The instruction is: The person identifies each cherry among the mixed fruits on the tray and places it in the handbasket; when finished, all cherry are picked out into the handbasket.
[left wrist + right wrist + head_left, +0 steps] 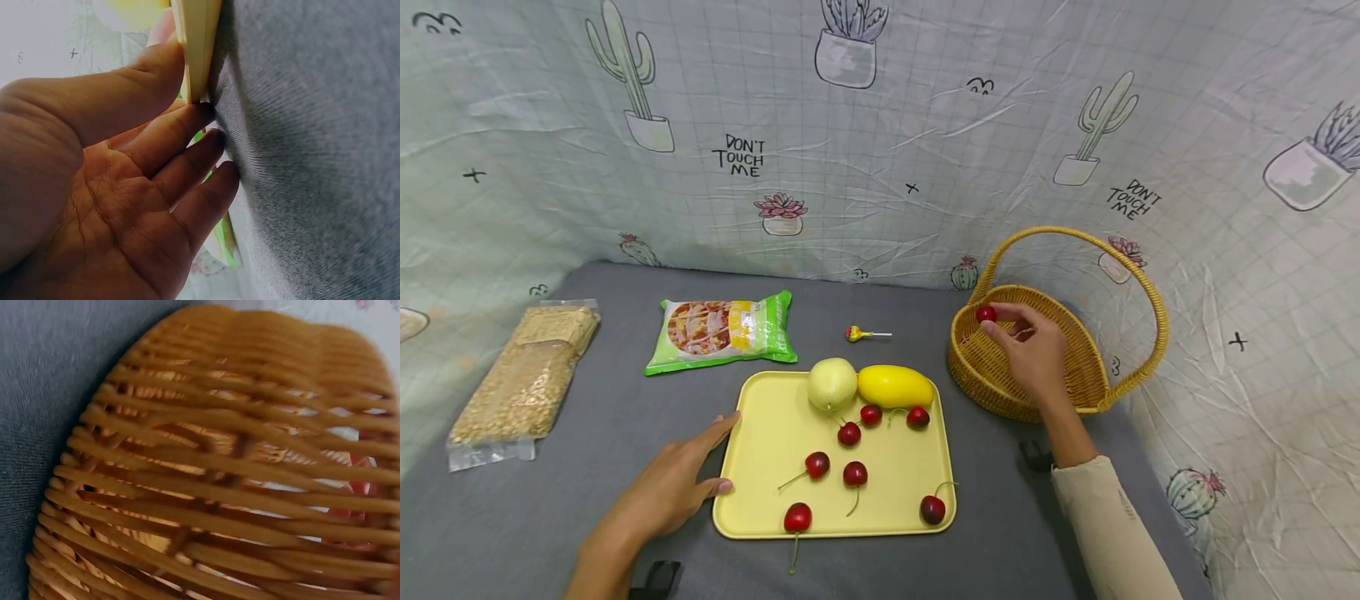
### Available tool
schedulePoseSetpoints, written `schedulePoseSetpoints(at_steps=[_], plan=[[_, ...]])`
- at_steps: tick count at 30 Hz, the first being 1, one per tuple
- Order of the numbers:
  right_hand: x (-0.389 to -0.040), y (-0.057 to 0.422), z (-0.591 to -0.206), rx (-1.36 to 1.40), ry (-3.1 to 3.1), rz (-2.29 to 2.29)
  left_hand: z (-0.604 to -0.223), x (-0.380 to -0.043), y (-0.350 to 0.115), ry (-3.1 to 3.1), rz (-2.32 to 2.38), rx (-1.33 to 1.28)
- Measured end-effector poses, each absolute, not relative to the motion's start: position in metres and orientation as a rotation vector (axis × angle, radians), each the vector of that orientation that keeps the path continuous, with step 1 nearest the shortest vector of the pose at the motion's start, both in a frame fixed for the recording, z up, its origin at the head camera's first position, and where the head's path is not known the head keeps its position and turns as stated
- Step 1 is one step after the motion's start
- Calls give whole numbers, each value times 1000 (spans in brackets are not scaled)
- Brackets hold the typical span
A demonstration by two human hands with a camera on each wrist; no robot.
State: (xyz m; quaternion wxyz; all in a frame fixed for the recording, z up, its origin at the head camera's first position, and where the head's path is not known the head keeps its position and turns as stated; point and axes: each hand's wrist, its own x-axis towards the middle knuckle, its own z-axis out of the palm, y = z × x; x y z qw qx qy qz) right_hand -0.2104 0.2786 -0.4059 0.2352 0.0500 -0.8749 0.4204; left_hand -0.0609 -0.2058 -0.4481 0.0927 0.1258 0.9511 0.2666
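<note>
My right hand (1033,346) pinches a dark red cherry (986,314) between thumb and fingertips, over the opening of a woven wicker basket (992,396). In the right wrist view the basket's woven side (206,469) fills most of the picture, and the hand itself is hidden. At the left edge of a pale yellow tray (760,492), my left hand (662,487) rests with thumb and index finger spread along the rim. Seen from the left wrist, its thumb and fingers touch the tray's edge (197,50). Several cherries with stems (854,474) lie on the tray.
A pale green round fruit (832,384) and a yellow mango-like fruit (896,387) sit at the tray's back. Behind it lie a green snack packet (722,332) and a lollipop (856,333). Clear bags of beige grains (523,375) lie far left. The basket handle (1161,312) arches upward.
</note>
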Motion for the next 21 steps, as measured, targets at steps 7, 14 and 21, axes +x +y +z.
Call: schedulePoseSetpoints(at_steps=[7, 14, 21], plan=[[-234, 286, -415, 98, -2431, 1155, -447, -62, -206, 2803, 790, 348], [-249, 293, -425, 51, -2560, 1091, -448, -62, -205, 2786, 795, 337], [-250, 298, -431, 93, -2710, 952, -450, -61, -206, 2798, 815, 342]])
